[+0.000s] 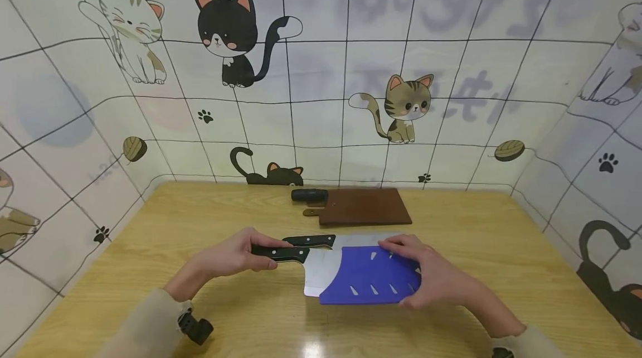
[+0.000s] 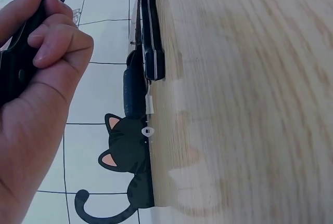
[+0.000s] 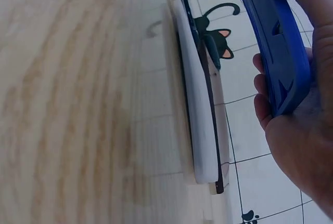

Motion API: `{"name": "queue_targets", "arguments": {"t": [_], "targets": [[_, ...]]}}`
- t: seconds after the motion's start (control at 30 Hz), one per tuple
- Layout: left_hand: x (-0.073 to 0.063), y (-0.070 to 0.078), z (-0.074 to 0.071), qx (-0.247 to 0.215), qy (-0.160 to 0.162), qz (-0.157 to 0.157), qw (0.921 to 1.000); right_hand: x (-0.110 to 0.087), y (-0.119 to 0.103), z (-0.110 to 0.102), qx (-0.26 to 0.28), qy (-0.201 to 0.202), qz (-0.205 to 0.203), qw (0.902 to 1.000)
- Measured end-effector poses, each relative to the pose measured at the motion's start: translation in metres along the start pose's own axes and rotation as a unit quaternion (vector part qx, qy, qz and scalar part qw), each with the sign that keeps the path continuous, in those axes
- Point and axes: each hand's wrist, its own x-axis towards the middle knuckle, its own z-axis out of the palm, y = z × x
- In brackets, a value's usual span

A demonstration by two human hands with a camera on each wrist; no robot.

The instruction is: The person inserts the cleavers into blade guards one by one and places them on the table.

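My left hand (image 1: 228,257) grips the black riveted handle (image 1: 288,253) of a cleaver, held in front of me above the table. A blue blade cover (image 1: 371,277) with small slots sits over most of its broad blade (image 1: 318,271); the part nearest the handle shows bare. At the cover's far end, my right hand (image 1: 436,274) holds it between thumb and fingers, as the right wrist view shows along the blue cover (image 3: 278,42). Just behind lies a second knife with a black handle (image 1: 311,241) and a whitish cover (image 3: 195,94), partly hidden by the cleaver.
A brown cutting board (image 1: 366,206) lies at the back of the wooden table (image 1: 241,313). Beside its left end is a black handle-like object (image 1: 308,195). A cat-print cloth (image 1: 321,68) encloses the back and sides.
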Motion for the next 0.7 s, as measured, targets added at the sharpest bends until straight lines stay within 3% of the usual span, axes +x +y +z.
{"name": "queue_targets", "arguments": {"t": [0.4, 0.7], "targets": [[0.0044, -0.0018, 0.0035, 0.008, 0.027, -0.015, 0.9995, 0.0016, -0.0013, 0.0018, -0.007, 0.009, 0.030, 0.9995], [0.0071, -0.0041, 0.0064, 0.021, 0.056, -0.015, 0.9981, 0.0020, -0.0039, 0.0021, -0.013, 0.020, 0.030, 0.9993]]}}
